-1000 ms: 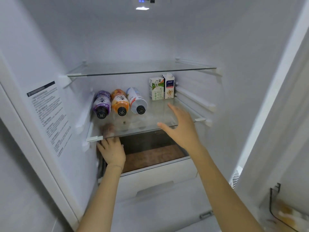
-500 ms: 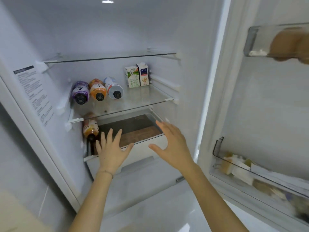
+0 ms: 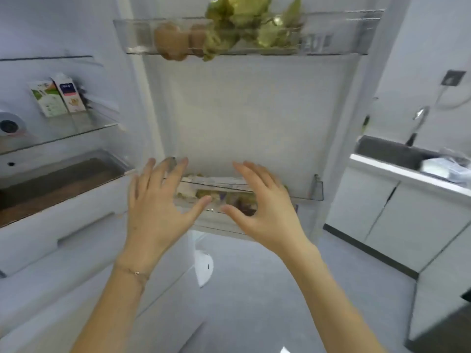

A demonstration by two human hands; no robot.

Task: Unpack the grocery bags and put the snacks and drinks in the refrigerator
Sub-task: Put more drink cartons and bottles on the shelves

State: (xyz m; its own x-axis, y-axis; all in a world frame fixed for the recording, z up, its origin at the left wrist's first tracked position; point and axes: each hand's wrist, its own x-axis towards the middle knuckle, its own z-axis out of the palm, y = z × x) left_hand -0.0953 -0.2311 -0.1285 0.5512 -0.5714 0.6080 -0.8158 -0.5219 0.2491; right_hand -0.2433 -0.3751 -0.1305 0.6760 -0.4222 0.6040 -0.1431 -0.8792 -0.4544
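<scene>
The refrigerator stands open, its door (image 3: 249, 110) facing me. My left hand (image 3: 158, 207) and my right hand (image 3: 265, 210) are both raised with fingers spread, empty, in front of the lower door bin (image 3: 305, 193), which holds blurred snack packs. Whether they touch it I cannot tell. Two small cartons (image 3: 60, 98) stand on the glass shelf (image 3: 76, 131) at left. A white bottle (image 3: 11, 124) lies at the frame's left edge.
The upper door bin (image 3: 331, 34) holds brown round items and green leafy produce. An open drawer (image 3: 51, 179) sits below the glass shelf. At right are a white counter (image 3: 397, 171), a sink with a tap (image 3: 418, 123) and a bag on the counter (image 3: 448, 166).
My view has swung right from the shelves to the door. Both hands have left the shelf and drawer area and now hover before the lower door bin.
</scene>
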